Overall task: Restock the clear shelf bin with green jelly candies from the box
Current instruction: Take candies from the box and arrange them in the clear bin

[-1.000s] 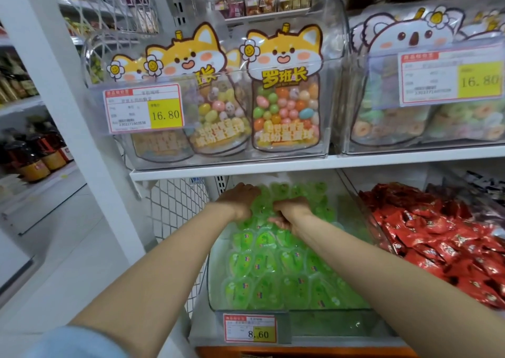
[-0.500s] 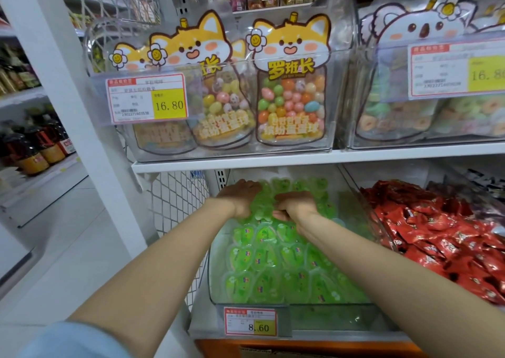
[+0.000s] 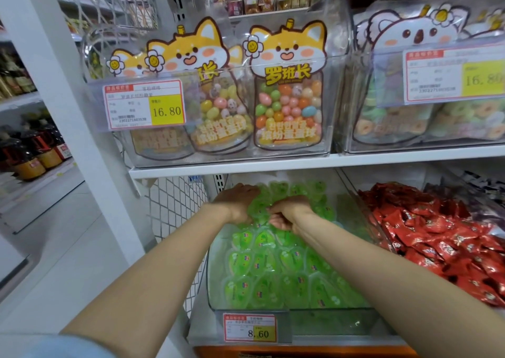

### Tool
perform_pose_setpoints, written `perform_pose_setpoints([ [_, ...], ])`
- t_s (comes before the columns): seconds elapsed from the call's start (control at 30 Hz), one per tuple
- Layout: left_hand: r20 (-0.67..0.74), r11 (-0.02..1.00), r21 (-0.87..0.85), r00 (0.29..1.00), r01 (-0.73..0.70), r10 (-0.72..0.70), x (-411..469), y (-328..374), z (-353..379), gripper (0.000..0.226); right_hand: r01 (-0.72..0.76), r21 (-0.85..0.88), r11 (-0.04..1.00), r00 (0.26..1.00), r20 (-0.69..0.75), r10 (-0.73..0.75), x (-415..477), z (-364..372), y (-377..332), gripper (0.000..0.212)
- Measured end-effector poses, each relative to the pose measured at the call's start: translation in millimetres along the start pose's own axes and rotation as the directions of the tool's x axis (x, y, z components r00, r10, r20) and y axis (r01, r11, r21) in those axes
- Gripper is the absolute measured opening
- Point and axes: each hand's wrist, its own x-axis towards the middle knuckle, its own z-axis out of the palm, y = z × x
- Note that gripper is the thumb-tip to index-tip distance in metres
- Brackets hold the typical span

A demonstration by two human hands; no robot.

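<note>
The clear shelf bin (image 3: pixel 341 323) sits on the lower shelf, filled with green jelly candies (image 3: pixel 273 264) in heart-shaped cups. Both my arms reach into it. My left hand (image 3: pixel 237 202) lies palm down on the candies at the back left of the bin, its fingers spread over them. My right hand (image 3: pixel 287 212) is just beside it, with fingers curled around candies from the heap. The two hands nearly touch. The box is not in view.
A bin of red wrapped sweets (image 3: pixel 437 237) stands right of the green one. The shelf board (image 3: pixel 300 163) above carries bins of candy jars (image 3: pixel 287 106). A price tag (image 3: pixel 250 329) hangs on the bin front. A white post (image 3: pixel 82 128) and wire mesh (image 3: pixel 175 207) stand at left.
Both hands stay at the back of the bin and shift only slightly over the candies. The camera has tilted a little, so the shelves sit lower in view.
</note>
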Motion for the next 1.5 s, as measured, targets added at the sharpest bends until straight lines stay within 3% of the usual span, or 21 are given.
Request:
perform_pose_setpoints([
  [0.3,0.045,1.0,0.005,0.999,-0.001,0.0,2.8,-6.1,-4.1,0.082,-0.051,0.08,0.995,0.999,0.007,0.051,-3.2,-0.1,-0.8,0.006],
  [0.57,0.06,1.0,-0.029,0.998,-0.012,0.014,-0.6,-4.0,-10.5,0.082,-0.051,0.182,0.982,0.998,0.034,0.046,-1.5,1.8,1.1,0.021],
  [0.8,0.002,0.999,-0.036,1.0,-0.007,0.007,-3.1,-0.2,-9.1,0.072,0.112,0.119,0.987,0.994,-0.01,-0.112,1.7,3.2,12.2,0.02],
  [0.93,0.01,0.999,-0.05,1.0,-0.017,0.018,-4.8,2.1,-7.3,0.073,0.166,0.037,0.985,0.986,0.02,-0.167,-3.1,0.7,11.3,0.01],
  [1.0,0.031,0.998,-0.054,0.999,-0.036,0.038,-10.2,3.3,-10.6,0.076,0.197,-0.08,0.977,0.98,0.012,-0.197,-6.9,-2.4,11.0,0.028],
  [1.07,-0.007,0.998,0.012,0.998,-0.065,0.065,-19.0,3.9,-13.6,0.07,0.317,-0.364,0.876,0.934,-0.04,-0.354,-10.5,-7.9,12.6,0.04],
  [1.13,-0.08,0.986,0.151,0.993,-0.071,0.083,-29.6,3.5,-11.8,0.064,0.427,-0.648,0.631,0.816,-0.023,-0.577,-12.6,-16.2,15.7,0.046],
  [1.2,-0.116,0.963,0.268,0.991,-0.039,0.073,-38.8,2.4,-6.6,0.063,0.519,-0.756,0.399,0.701,0.109,-0.705,-13.9,-24.0,14.5,0.052],
  [1.27,-0.111,0.952,0.307,0.993,-0.006,0.042,-45.4,1.9,-2.2,0.063,0.577,-0.785,0.226,0.645,0.268,-0.715,-10.6,-29.6,7.7,0.06],
  [1.37,-0.084,0.953,0.303,0.996,0.008,0.018,-49.9,1.7,1.4,0.062,0.568,-0.822,0.044,0.676,0.435,-0.595,-5.6,-29.3,-0.1,0.063],
  [1.5,-0.073,0.956,0.294,0.997,-0.003,0.026,-50.9,5.1,2.0,0.062,0.543,-0.837,-0.068,0.697,0.494,-0.52,-0.5,-23.6,2.2,0.06],
])
